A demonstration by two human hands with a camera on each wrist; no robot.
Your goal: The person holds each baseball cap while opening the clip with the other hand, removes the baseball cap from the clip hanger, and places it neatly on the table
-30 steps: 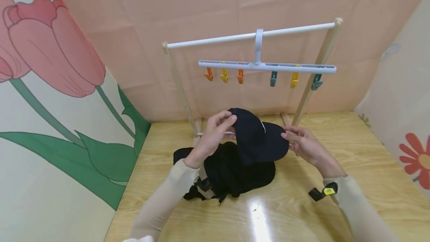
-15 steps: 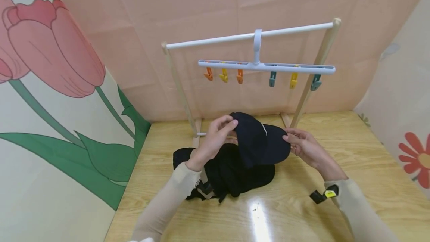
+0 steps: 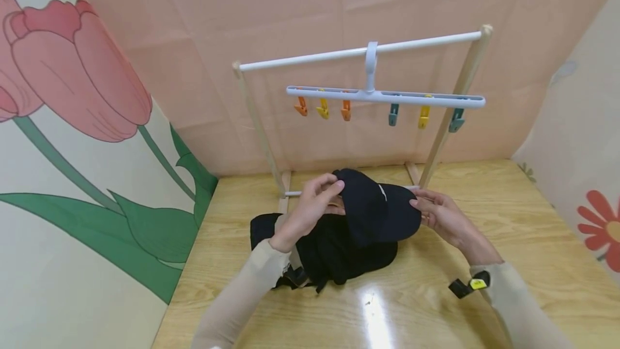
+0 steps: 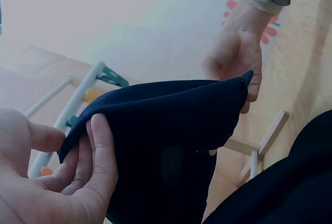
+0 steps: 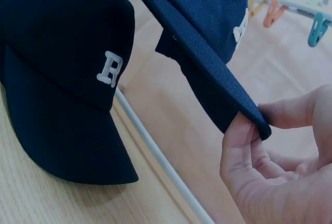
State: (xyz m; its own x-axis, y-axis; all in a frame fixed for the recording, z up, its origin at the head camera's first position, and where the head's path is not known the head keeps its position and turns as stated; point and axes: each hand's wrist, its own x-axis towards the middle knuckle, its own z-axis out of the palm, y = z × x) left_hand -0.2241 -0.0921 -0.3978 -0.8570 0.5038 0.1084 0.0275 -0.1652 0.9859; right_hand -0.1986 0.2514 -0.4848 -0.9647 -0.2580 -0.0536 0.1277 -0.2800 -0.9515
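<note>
A dark navy baseball cap is held up between both hands, its brim toward the right. My left hand pinches the edge of its crown; in the left wrist view the thumb and fingers lie on either side of the cloth. With thumb and fingers my right hand pinches the brim's edge, plain in the right wrist view. Below the held cap, a second dark cap with a white letter lies on the table, partly hidden by the held one and my left arm in the head view.
Behind the caps stands a wooden rack with a white rail. From it hangs a pale hanger carrying several orange, yellow and teal clips. More dark fabric lies at the left on the wooden table.
The held cap has come down a little and shifted slightly right, with both hands moving along with it. Neither hand has let go. The hanger stays where it was.
</note>
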